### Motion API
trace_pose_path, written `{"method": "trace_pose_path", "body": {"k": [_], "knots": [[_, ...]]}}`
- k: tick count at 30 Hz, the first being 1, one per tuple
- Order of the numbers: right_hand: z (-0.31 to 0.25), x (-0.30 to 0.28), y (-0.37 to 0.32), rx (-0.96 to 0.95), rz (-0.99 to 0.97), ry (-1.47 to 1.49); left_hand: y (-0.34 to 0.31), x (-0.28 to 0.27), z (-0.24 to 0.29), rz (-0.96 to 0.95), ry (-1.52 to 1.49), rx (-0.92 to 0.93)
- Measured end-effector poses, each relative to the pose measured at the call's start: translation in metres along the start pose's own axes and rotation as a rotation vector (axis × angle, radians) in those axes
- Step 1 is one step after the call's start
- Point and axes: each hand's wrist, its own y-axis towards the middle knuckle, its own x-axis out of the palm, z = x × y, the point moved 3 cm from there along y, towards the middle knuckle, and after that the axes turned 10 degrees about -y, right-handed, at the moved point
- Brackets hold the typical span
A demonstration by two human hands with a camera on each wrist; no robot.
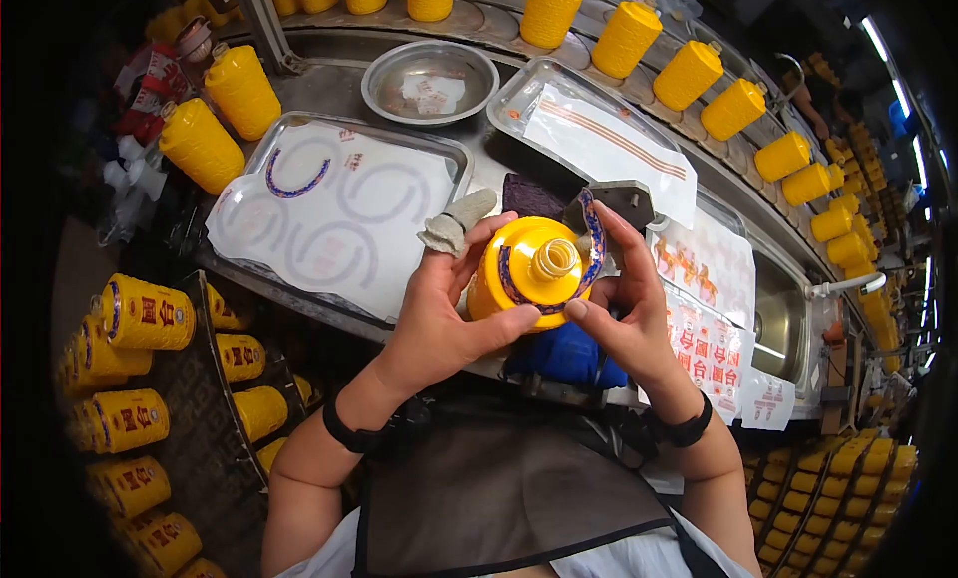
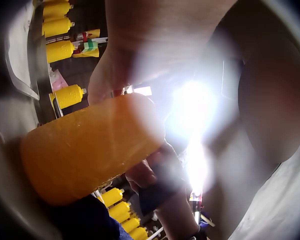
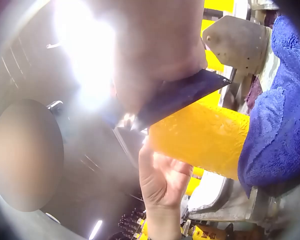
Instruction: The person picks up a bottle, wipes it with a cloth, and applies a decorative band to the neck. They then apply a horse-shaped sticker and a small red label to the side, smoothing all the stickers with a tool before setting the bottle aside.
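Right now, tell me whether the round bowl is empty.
No, a few printed paper pieces lie on the bottom of the bowl.

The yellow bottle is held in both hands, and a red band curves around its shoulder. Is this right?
No: the band is blue, as the head view shows. The left hand and the right hand do hold the yellow bottle.

1. Your left hand (image 1: 436,314) sits left of centre, fingers curled in a grip, thumb pointing to 3 o'clock.
2. Your right hand (image 1: 627,304) faces it, fingers toward 12 o'clock, thumb toward 9 o'clock.
3. Your left forearm (image 1: 309,458) enters from 7 o'clock, your right forearm (image 1: 720,478) from 5 o'clock.
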Motion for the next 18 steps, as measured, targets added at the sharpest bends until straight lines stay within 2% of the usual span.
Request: {"method": "trace_pose_path", "body": {"k": [4,7,10,13,16,18], "knots": [[0.000,0.003,0.003,-0.036,0.038,-0.098,0.000,0.005,-0.003,0.050,0.057,0.003],[-0.005,0.003,0.003,0.038,0.033,-0.077,0.001,0.006,0.000,0.048,0.037,-0.014],[-0.003,0.004,0.003,0.022,0.043,-0.062,0.001,0.008,0.003,0.044,-0.031,-0.023],[0.000,0.003,0.001,0.005,0.011,-0.043,0.001,-0.002,-0.004,-0.033,-0.040,0.023],[-0.007,-0.004,0.000,0.070,-0.071,-0.045,0.004,-0.008,-0.006,0.016,-0.324,-0.069],[-0.014,-0.011,0.001,0.070,-0.107,-0.122,0.004,-0.008,-0.007,0.006,-0.322,-0.071]]}}
